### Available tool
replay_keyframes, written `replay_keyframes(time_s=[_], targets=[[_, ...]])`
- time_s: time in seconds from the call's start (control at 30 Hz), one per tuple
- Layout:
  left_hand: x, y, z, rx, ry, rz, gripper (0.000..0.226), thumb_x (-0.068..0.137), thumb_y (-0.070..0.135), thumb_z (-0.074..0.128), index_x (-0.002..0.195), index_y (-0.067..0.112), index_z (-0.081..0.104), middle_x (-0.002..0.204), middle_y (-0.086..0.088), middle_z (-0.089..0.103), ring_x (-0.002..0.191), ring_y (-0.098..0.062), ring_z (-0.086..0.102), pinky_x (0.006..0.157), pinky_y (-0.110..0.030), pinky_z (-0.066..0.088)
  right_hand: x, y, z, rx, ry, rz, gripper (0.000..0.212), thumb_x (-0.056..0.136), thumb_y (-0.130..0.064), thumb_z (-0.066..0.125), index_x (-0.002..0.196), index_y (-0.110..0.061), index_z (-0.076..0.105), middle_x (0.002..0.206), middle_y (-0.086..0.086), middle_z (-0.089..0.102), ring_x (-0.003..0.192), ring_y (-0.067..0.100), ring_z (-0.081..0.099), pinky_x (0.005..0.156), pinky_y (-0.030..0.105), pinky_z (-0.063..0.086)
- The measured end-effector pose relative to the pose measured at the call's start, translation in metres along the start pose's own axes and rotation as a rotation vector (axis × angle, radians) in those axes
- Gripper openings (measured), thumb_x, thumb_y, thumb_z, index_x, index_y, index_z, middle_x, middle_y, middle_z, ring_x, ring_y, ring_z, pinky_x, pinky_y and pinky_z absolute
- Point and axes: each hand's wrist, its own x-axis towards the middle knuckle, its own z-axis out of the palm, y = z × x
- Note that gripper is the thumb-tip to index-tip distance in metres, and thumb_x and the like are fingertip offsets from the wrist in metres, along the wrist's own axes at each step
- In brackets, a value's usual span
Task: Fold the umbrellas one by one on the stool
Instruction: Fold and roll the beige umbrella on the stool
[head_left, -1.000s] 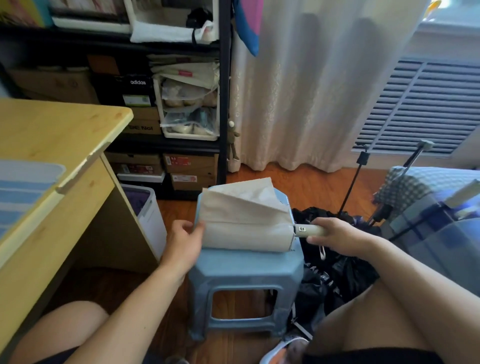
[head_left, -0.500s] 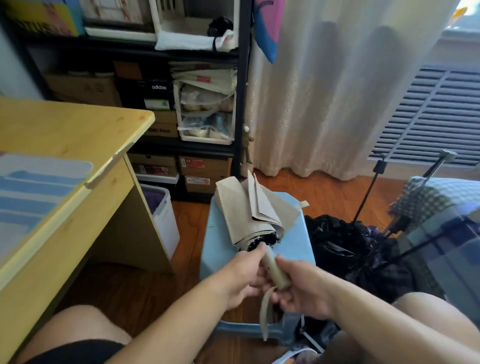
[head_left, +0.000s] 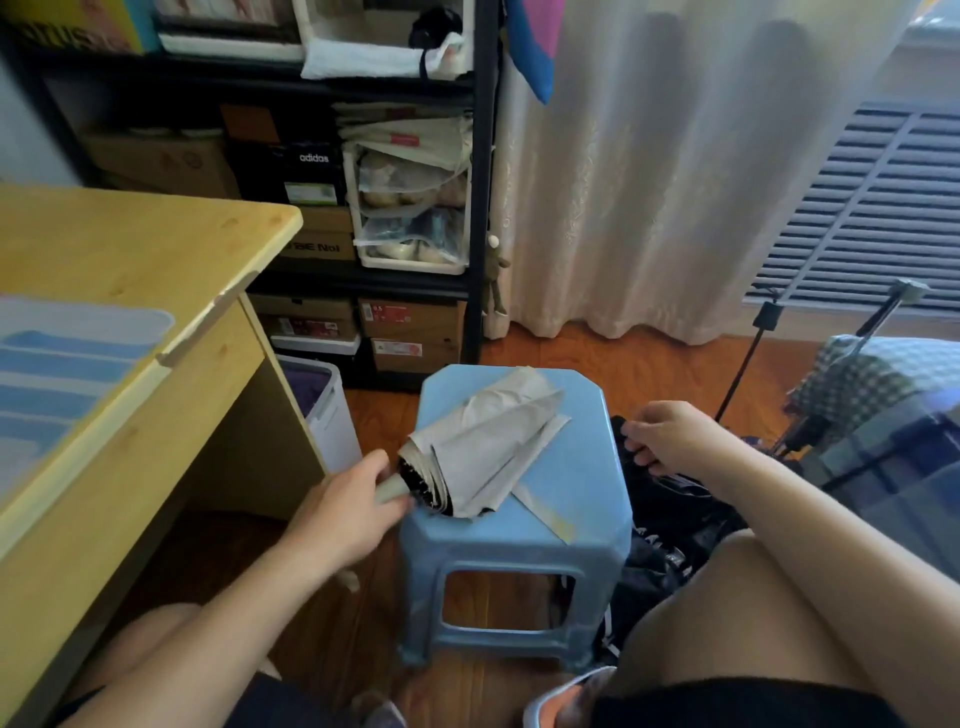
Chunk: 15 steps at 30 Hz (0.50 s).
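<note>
**Beige umbrella lies collapsed on the blue stool**

While its pleated beige canopy sprawls in loose, creased folds across the seat, the beige umbrella (head_left: 483, 447) lies diagonally on the blue plastic stool (head_left: 582, 499), its tip toward the stool's far side and its dark rib ends showing at the stool's near-left corner. A flat fabric strap (head_left: 540, 512) trails from it over the smooth seat. The left hand (head_left: 348, 506) grips the rounded, pale handle (head_left: 390, 489) just off the stool's left edge, fingers curled round it. The right hand (head_left: 670, 436) hovers off the stool's right edge, fingers loosely bent and holding nothing, above a heap of black fabric (head_left: 670, 514) on the wooden floor (head_left: 571, 348). Left of the stool stands a light wooden desk (head_left: 130, 249); beyond the stool a black shelf (head_left: 485, 208) holds cardboard boxes, with a cream curtain (head_left: 649, 182) beside it.
</note>
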Motion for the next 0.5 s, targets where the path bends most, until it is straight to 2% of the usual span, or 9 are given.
replay_keyframes(time_s=[0.1, 0.17, 0.27, 0.33, 0.43, 0.5], targets=[[0.006, -0.001, 0.008, -0.017, 0.007, 0.032, 0.025, 0.092, 0.053, 0.065, 0.1, 0.033, 0.053, 0.09, 0.009, 0.066, 0.081, -0.021, 0.067, 0.07, -0.039, 0.056, 0.002, -0.004, 0.016, -0.285, -0.067, -0.049, 0.021, 0.1, -0.031, 0.063, 0.105, -0.011, 0.066, 0.1, 0.007, 0.07, 0.085, 0.021, 0.063, 0.067, 0.031, 0.051], [0.01, -0.002, 0.014, -0.063, 0.022, 0.051, 0.025, 0.091, 0.052, 0.067, 0.101, 0.033, 0.055, 0.089, 0.008, 0.067, 0.084, -0.022, 0.067, 0.073, -0.039, 0.056, -0.004, -0.01, 0.031, -0.308, -0.078, -0.121, 0.023, 0.098, -0.038, 0.065, 0.104, -0.016, 0.063, 0.098, 0.002, 0.068, 0.084, 0.018, 0.063, 0.063, 0.028, 0.046], [0.014, -0.004, 0.017, -0.099, 0.026, 0.047, 0.026, 0.09, 0.046, 0.071, 0.101, 0.027, 0.058, 0.088, 0.005, 0.067, 0.086, -0.025, 0.065, 0.075, -0.038, 0.053, -0.015, -0.009, 0.062, -0.506, -0.139, -0.143, 0.033, 0.097, -0.047, 0.059, 0.108, -0.016, 0.055, 0.097, 0.0, 0.059, 0.085, 0.022, 0.057, 0.068, 0.034, 0.044], [0.015, -0.005, 0.017, -0.099, 0.027, 0.051, 0.027, 0.09, 0.046, 0.071, 0.104, 0.027, 0.058, 0.091, 0.003, 0.069, 0.089, -0.027, 0.066, 0.076, -0.039, 0.053, -0.015, -0.001, 0.08, -0.633, -0.119, -0.176, 0.031, 0.099, -0.044, 0.053, 0.099, -0.014, 0.047, 0.095, 0.003, 0.052, 0.085, 0.027, 0.052, 0.07, 0.036, 0.039], [0.016, -0.005, 0.017, -0.078, 0.021, 0.036, 0.028, 0.091, 0.049, 0.069, 0.102, 0.028, 0.055, 0.093, 0.002, 0.068, 0.088, -0.027, 0.066, 0.074, -0.039, 0.053, -0.011, 0.001, 0.088, -0.64, -0.094, -0.201, 0.033, 0.099, -0.038, 0.053, 0.078, -0.016, 0.04, 0.08, 0.001, 0.046, 0.08, 0.029, 0.051, 0.067, 0.036, 0.037], [0.016, -0.004, 0.017, -0.048, 0.005, 0.004, 0.029, 0.091, 0.052, 0.067, 0.098, 0.029, 0.051, 0.089, 0.004, 0.064, 0.083, -0.025, 0.063, 0.069, -0.036, 0.048, -0.009, -0.002, 0.086, -0.626, -0.111, -0.192, 0.034, 0.099, -0.034, 0.054, 0.074, -0.016, 0.041, 0.077, 0.002, 0.047, 0.078, 0.028, 0.052, 0.059, 0.034, 0.036]])
